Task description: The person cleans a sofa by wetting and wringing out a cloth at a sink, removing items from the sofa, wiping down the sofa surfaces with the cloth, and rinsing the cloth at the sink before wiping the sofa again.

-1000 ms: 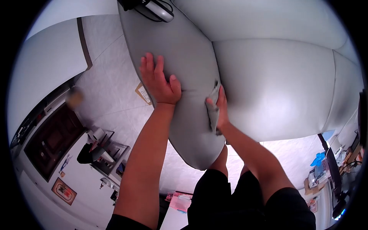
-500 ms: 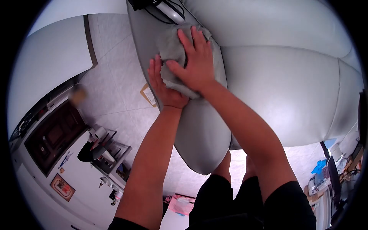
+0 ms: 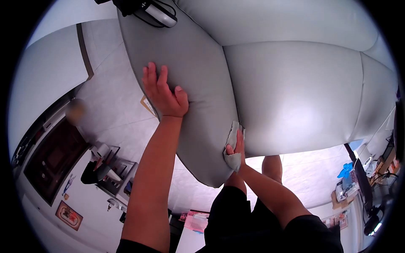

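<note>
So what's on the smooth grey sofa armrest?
The bare left hand and, farther off, a black-and-silver device. The bare right hand holds a crumpled grey cloth against the armrest. What they cover is hidden.

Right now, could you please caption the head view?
Left hand on the sofa arm, right hand holding a cloth.

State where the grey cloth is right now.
In the head view, the grey cloth is right of centre, under the right hand, against the sofa armrest, beside the seat cushion.
</note>
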The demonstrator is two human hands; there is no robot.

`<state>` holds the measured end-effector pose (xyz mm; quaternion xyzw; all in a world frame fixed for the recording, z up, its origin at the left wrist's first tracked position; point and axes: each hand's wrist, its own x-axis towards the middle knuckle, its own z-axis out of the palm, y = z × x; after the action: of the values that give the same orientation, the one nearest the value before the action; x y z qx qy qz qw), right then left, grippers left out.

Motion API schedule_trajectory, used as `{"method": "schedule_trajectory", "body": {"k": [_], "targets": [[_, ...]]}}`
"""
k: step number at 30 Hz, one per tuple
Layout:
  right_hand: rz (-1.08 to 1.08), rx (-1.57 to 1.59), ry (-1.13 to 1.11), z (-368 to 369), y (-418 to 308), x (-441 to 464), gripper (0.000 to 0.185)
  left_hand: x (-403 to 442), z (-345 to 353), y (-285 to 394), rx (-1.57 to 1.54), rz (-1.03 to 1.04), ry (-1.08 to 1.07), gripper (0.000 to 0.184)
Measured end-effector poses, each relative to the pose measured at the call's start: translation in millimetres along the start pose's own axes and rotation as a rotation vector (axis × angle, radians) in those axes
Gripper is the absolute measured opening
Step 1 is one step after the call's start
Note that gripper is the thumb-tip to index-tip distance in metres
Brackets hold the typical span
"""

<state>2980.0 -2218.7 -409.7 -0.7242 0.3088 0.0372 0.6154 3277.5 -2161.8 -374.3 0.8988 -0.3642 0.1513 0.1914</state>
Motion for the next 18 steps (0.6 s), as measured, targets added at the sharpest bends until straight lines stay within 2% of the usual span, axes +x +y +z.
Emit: {"method": "schedule_trajectory", "body": {"k": [3, 7, 8, 10, 11, 13, 14, 16, 18], "targets": [[-0.022, -0.027, 0.002, -2.1, -10.8, 14.4, 0.097, -0.2, 0.0, 2.6, 0.005, -0.007, 0.006, 0.056], [-0.113, -0.063, 0.007, -13.4, -43.8, 97.0, 0.099, 3.0, -0.8, 3.5, 0.009, -0.016, 0.001, 0.056], [-0.192, -0.095, -0.001, -17.3, -50.3, 124.7, 0.100, 1.6, -0.8, 1.9, 0.018, -0.007, 0.000, 0.057], [-0.494, -0.225, -0.013, -25.4, -57.6, 173.7, 0.102, 1.1, 1.7, 0.4, 0.020, 0.005, 0.015, 0.057], [-0.502, -0.234, -0.007, -25.3, -57.0, 188.5, 0.102, 1.5, 2.0, 0.4, 0.032, 0.000, 0.008, 0.057], [-0.059, 0.423, -0.085, -25.5, -56.3, 204.1, 0.102, -0.5, -1.9, 4.0, 0.046, -0.009, 0.003, 0.057], [-0.071, 0.421, -0.080, -23.9, -47.2, 197.3, 0.102, 2.0, -2.3, 4.5, 0.043, -0.008, -0.008, 0.057], [0.056, 0.091, -0.024, -9.0, -8.4, 157.7, 0.099, 7.9, -0.6, 3.8, 0.038, 0.001, -0.001, 0.057], [0.020, 0.038, -0.017, 11.7, 32.9, 91.6, 0.093, 3.7, -0.5, 3.2, 0.045, -0.006, -0.008, 0.057]]}}
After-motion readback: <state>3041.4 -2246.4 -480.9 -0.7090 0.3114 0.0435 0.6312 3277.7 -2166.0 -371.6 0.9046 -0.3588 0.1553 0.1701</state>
